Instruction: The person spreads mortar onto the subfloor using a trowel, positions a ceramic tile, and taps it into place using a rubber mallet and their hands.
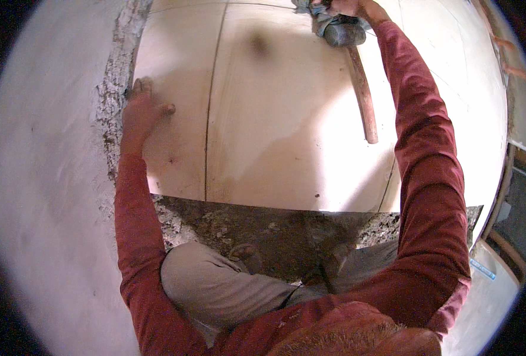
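My left hand [143, 113] lies on a large pale tile [174, 145], by its left edge near the wall, fingers stretched out and thumb apart. Up at the top edge of the view, my right hand [347, 7] is closed on a crumpled grey-blue cloth [325, 22]; part of the hand is cut off by the frame. Just below the cloth a mallet [345, 35] with a dark, rounded head rests on the tiles. Its wooden handle [362, 95] points back toward me, with no hand on it.
Thin dark joints [208, 118] run between the pale tiles. A white wall [43, 166] with a rough lower strip [112, 110] stands at my left. Nearer my knees, the tiles end at rough dark ground [275, 237]. Planks and debris [512, 207] lie at far right.
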A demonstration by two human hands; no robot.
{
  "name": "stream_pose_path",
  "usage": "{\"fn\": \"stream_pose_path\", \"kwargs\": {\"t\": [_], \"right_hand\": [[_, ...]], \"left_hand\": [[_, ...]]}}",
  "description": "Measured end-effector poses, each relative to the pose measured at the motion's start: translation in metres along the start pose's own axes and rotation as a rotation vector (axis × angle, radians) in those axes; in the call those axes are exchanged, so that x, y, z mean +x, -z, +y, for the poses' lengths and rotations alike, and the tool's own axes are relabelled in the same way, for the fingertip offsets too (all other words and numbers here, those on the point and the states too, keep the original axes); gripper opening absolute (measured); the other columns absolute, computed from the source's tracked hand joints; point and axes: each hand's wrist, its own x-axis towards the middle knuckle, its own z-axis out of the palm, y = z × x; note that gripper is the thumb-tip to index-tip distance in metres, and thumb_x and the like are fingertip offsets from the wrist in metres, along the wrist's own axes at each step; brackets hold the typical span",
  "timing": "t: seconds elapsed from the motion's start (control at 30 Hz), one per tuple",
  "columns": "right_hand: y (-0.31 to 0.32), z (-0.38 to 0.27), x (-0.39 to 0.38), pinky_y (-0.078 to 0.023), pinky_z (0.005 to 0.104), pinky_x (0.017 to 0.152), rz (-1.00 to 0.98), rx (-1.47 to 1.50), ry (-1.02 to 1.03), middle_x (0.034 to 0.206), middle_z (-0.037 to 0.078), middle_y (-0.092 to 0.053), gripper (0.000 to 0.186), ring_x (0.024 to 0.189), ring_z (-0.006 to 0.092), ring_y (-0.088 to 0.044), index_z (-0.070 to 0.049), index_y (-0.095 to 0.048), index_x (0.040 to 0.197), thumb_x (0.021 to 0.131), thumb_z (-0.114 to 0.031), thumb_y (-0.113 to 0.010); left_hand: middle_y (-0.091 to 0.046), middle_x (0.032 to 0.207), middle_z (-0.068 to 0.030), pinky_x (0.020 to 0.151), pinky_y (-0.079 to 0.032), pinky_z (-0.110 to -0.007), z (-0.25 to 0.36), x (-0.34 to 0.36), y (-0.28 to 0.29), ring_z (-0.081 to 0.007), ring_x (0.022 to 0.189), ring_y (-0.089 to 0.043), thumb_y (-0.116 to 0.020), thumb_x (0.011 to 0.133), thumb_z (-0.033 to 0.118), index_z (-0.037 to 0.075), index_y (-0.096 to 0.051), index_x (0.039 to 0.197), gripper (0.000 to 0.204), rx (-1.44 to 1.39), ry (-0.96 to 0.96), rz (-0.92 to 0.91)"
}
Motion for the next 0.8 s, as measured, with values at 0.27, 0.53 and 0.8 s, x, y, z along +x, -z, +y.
{"fn": "stream_pose_path", "kwargs": {"t": [0.27, 0.53, 0.8], "right_hand": [[-0.015, 0.106, -0.082, -0.059, 0.0382, 0.079, 0.083, 0.595, -0.242, 0.103, 0.010, -0.075, 0.031, 0.087, 0.0195, -0.071, -0.015, -0.071, 0.122, 0.092, -0.016, -0.064], [-0.066, 0.161, -0.174, -0.057, 0.0399, 0.089, 0.281, 0.164, -0.303, 0.106, 0.011, -0.073, 0.038, 0.101, 0.0213, -0.069, -0.013, -0.068, 0.127, 0.089, -0.013, -0.065], [-0.172, 0.097, -0.378, -0.053, 0.0386, 0.092, 0.363, 0.240, 0.025, 0.105, 0.012, -0.064, 0.048, 0.102, 0.0270, -0.063, -0.020, -0.073, 0.117, 0.072, -0.007, -0.080]], "left_hand": [[-0.030, 0.159, -0.0295, 0.122, -0.026, -0.044, -0.013, -0.001, -0.010, -0.0391, 0.149, -0.029, -0.080, 0.076, 0.047, -0.003, -0.030, 0.155, 0.106, -0.005, -0.037, 0.035], [-0.040, 0.154, -0.0298, 0.115, -0.039, -0.043, -0.036, 0.027, -0.024, -0.0408, 0.140, -0.045, -0.082, 0.077, 0.044, -0.007, -0.035, 0.151, 0.101, 0.048, -0.079, 0.062], [-0.042, 0.153, -0.0286, 0.115, -0.038, -0.042, -0.022, 0.021, -0.014, -0.0395, 0.141, -0.044, -0.079, 0.077, 0.051, -0.008, -0.041, 0.148, 0.101, -0.122, -0.069, -0.040]]}}
